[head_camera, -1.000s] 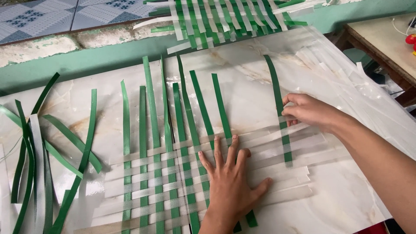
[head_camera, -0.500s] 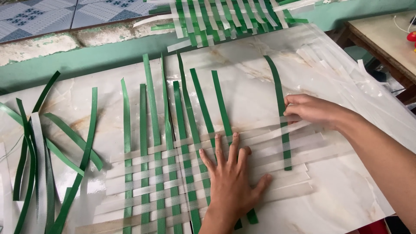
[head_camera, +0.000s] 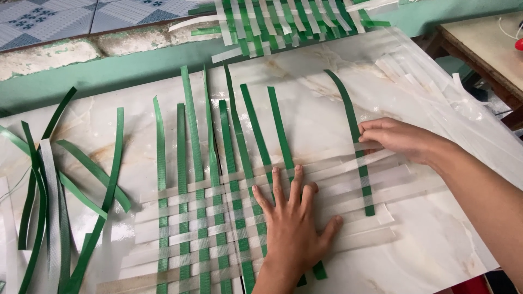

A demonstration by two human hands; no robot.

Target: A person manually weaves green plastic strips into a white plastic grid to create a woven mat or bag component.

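Green strip [head_camera: 353, 128] — pinched by right hand [head_camera: 400, 139]; left hand [head_camera: 294, 223] flat.

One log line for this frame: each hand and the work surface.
left hand: flat on woven green and translucent strip mat | right hand: fingertips on rightmost green strip | surface: marble-patterned board

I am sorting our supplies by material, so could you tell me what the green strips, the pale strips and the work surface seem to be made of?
Green strips: probably plastic strapping, smooth with a slight sheen, springy where loose ends curl.
Pale strips: likely translucent plastic band, since the green shows faintly through and a fine woven texture is visible.
Work surface: glossy sheet with a marble pattern; real stone or printed laminate cannot be told.
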